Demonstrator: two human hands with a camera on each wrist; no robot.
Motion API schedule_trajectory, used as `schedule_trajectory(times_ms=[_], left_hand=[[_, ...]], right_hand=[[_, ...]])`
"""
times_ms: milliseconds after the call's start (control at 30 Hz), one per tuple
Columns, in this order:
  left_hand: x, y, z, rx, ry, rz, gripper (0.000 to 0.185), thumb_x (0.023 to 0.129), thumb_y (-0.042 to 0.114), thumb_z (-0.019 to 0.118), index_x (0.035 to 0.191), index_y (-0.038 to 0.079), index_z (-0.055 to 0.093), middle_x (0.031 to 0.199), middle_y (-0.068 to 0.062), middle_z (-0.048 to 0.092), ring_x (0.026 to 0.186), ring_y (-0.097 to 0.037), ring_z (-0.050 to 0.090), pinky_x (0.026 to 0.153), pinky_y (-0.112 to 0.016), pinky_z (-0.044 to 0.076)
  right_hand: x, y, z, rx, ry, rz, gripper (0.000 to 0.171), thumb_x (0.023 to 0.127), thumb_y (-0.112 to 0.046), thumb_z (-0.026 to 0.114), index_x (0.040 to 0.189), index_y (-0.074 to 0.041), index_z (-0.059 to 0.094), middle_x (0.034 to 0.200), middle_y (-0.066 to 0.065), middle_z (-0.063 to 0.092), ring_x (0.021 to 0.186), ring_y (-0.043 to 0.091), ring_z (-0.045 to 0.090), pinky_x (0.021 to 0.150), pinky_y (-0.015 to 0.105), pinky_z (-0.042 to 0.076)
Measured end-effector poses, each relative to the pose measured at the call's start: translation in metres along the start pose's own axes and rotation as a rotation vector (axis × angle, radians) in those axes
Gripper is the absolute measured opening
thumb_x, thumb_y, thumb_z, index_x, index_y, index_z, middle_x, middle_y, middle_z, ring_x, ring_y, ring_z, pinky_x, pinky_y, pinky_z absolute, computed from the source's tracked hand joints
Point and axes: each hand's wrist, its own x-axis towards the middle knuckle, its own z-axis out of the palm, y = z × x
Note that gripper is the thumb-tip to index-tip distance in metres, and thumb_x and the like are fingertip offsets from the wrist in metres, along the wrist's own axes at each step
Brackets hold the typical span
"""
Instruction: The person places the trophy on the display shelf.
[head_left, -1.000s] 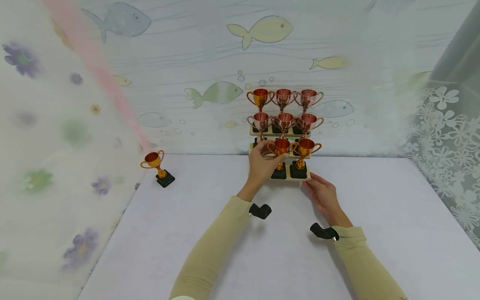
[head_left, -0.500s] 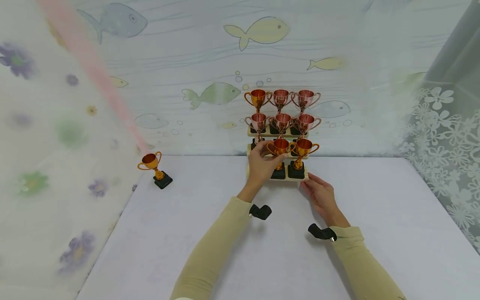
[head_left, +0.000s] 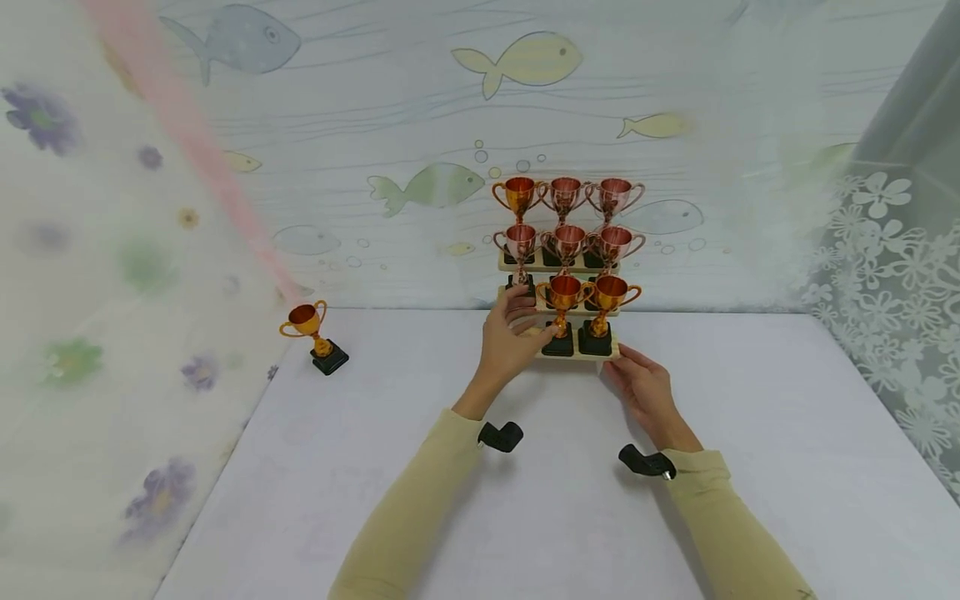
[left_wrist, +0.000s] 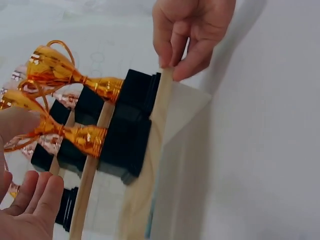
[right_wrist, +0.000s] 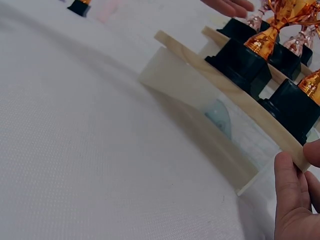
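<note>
The white surface (head_left: pixel 525 467) carries the tiered wooden stand (head_left: pixel 573 356) at its far middle, against the fish-print backdrop (head_left: pixel 420 125); its long axis runs left to right across my view, steps rising away from me; it looks stiff and light, likely to slide or tip if nudged, so I would take it by the front plank's ends. My right hand (head_left: pixel 647 390) pinches the front plank's right end, fingers curled round the edge; my left hand (head_left: pixel 508 333) hovers released, fingers loose, just beside the left gold trophy (head_left: pixel 562 312) on the lowest step, holding nothing. That trophy stands upright, long axis vertical, handles pointing left and right, next to 1 more gold trophy (head_left: pixel 609 310); it seems light, top-heavy and slick, best held at the stem or the black base. 6 further cups (head_left: pixel 567 221) fill the upper 2 steps; 1 lone trophy (head_left: pixel 311 333) stands well apart at the left.
</note>
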Motion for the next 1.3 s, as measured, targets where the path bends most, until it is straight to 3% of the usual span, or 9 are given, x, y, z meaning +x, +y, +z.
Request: schedule_trajectory(times_ms=[233,467,567,700,800,933,1100,1200,1300], left_hand=[[-0.019,-0.011,-0.043,0.048,0.029,0.024,0.064,0.086,0.003,0.079,0.143,-0.001,0.048,0.131,-0.025,0.057,0.118,-0.038,0.061,0.099,-0.049,0.056],[-0.04,-0.016,-0.103,0.13,0.114,0.117,0.054,0.084,-0.004,0.079,0.134,-0.003,0.056,0.125,-0.023,0.062,0.114,-0.038,0.062,0.095,-0.058,0.055],[-0.049,-0.004,-0.13,0.169,0.166,0.18,0.05,0.084,-0.009,0.077,0.13,-0.008,0.058,0.125,-0.024,0.062,0.112,-0.029,0.062,0.095,-0.058,0.055],[-0.06,0.027,-0.162,0.227,0.258,0.287,0.045,0.081,-0.015,0.075,0.124,-0.016,0.058,0.122,-0.028,0.061,0.112,-0.013,0.06,0.095,-0.041,0.057],[-0.063,0.047,-0.185,0.291,0.353,0.392,0.044,0.079,-0.017,0.074,0.12,-0.019,0.059,0.12,-0.033,0.06,0.113,-0.013,0.057,0.096,-0.028,0.054],[-0.06,0.059,-0.216,0.365,0.484,0.458,0.047,0.076,-0.015,0.074,0.121,-0.017,0.06,0.124,-0.036,0.058,0.116,-0.02,0.056,0.103,-0.024,0.046],[-0.051,0.05,-0.257,0.384,0.588,0.384,0.055,0.077,-0.007,0.076,0.13,-0.006,0.062,0.135,-0.02,0.06,0.13,-0.018,0.05,0.113,-0.03,0.035],[-0.047,0.036,-0.279,0.369,0.596,0.28,0.061,0.08,-0.001,0.078,0.138,0.003,0.059,0.143,-0.009,0.055,0.137,-0.015,0.044,0.118,-0.031,0.031],[-0.044,0.022,-0.294,0.355,0.584,0.196,0.066,0.082,0.004,0.079,0.143,0.006,0.054,0.149,-0.01,0.049,0.14,-0.02,0.039,0.123,-0.036,0.027]], right_hand=[[-0.001,-0.001,0.001,0.001,0.005,0.012,0.059,0.104,-0.001,0.051,0.157,0.004,0.028,0.12,-0.002,0.058,0.1,0.002,0.065,0.095,0.017,0.054],[-0.001,-0.001,0.001,-0.027,0.008,0.013,0.057,0.104,-0.002,0.049,0.157,0.003,0.029,0.14,0.008,0.051,0.101,0.001,0.064,0.097,0.017,0.053],[-0.002,-0.001,0.002,-0.036,0.004,0.009,0.057,0.105,-0.002,0.048,0.158,0.003,0.028,0.146,0.009,0.045,0.101,0.001,0.064,0.098,0.017,0.052],[-0.003,-0.002,0.003,-0.046,-0.001,0.001,0.057,0.105,-0.002,0.049,0.158,0.004,0.027,0.146,0.01,0.045,0.102,0.001,0.064,0.099,0.017,0.051],[-0.003,-0.002,0.003,-0.042,-0.001,0.003,0.058,0.105,-0.002,0.05,0.158,0.004,0.027,0.147,0.011,0.044,0.102,0.001,0.064,0.099,0.017,0.051],[-0.001,-0.002,0.003,-0.029,0.005,0.018,0.058,0.105,-0.003,0.049,0.158,0.002,0.027,0.151,0.012,0.041,0.101,0.001,0.064,0.098,0.017,0.052],[0.001,-0.001,0.001,-0.022,0.007,0.024,0.058,0.105,-0.002,0.048,0.159,0.001,0.027,0.156,0.013,0.037,0.1,0.001,0.065,0.097,0.017,0.052],[0.002,0.0,0.001,-0.032,0.006,0.014,0.058,0.105,-0.002,0.049,0.158,0.002,0.027,0.154,0.013,0.039,0.101,0.001,0.064,0.097,0.017,0.052],[0.002,-0.001,0.001,-0.039,0.003,0.007,0.058,0.105,-0.001,0.049,0.158,0.003,0.027,0.152,0.013,0.04,0.101,0.001,0.064,0.099,0.017,0.052]])
